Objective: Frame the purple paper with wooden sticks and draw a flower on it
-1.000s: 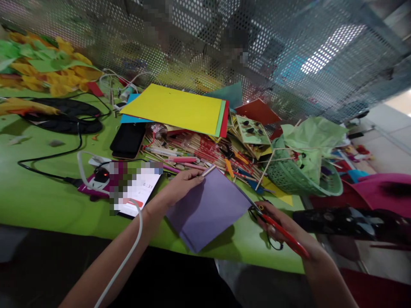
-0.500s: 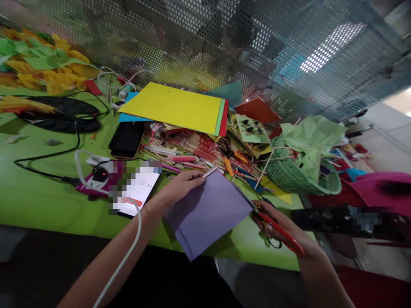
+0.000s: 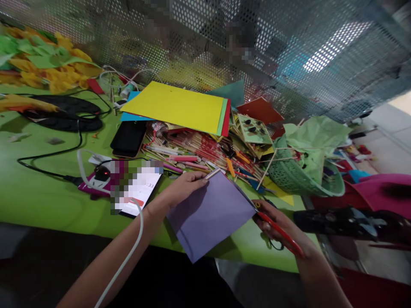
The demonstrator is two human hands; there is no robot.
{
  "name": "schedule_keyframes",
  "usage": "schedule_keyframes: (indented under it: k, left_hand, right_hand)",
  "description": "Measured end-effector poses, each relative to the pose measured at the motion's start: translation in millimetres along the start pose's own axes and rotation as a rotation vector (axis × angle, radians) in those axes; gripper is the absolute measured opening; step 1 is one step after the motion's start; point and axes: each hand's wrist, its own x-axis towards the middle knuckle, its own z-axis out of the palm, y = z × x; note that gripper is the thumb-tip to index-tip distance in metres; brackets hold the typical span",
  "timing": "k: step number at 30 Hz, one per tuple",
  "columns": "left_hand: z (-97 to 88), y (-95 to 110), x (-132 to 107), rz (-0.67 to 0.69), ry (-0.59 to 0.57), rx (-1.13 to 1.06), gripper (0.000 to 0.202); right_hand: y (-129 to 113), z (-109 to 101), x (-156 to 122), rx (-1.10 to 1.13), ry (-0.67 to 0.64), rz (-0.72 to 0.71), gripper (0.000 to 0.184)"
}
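Note:
My left hand (image 3: 183,187) pinches the upper left edge of a folded purple paper sheet (image 3: 210,214), holding it just above the green table (image 3: 38,196). My right hand (image 3: 278,224) grips red-handled scissors (image 3: 276,229), whose blades meet the sheet's right corner. A white cable (image 3: 128,252) hangs over my left forearm.
Behind the sheet lie several sticks and pens (image 3: 199,154), a stack of yellow, green and red paper (image 3: 180,107), a black phone (image 3: 129,137), and a lit phone (image 3: 138,192). A green basket (image 3: 305,175) stands right. Black cables (image 3: 58,149) and paper flowers (image 3: 45,68) lie left.
The scissors have crept a little further along the purple sheet's right edge. Both hands stay almost where they were.

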Motion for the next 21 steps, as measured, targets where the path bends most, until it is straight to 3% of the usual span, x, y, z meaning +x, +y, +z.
schedule_keyframes:
  k: [7, 21]
  left_hand:
    - [-0.8, -1.5, 1.5, 0.009, 0.020, -0.002, 0.027]
    - [-0.3, 2.0, -0.2, 0.009, 0.021, 0.022, 0.028]
  right_hand:
    - [-1.8, -5.1, -5.0, -0.001, -0.039, -0.013, 0.068]
    - [-2.7, -4.5, -0.6, -0.037, 0.004, -0.011, 0.068]
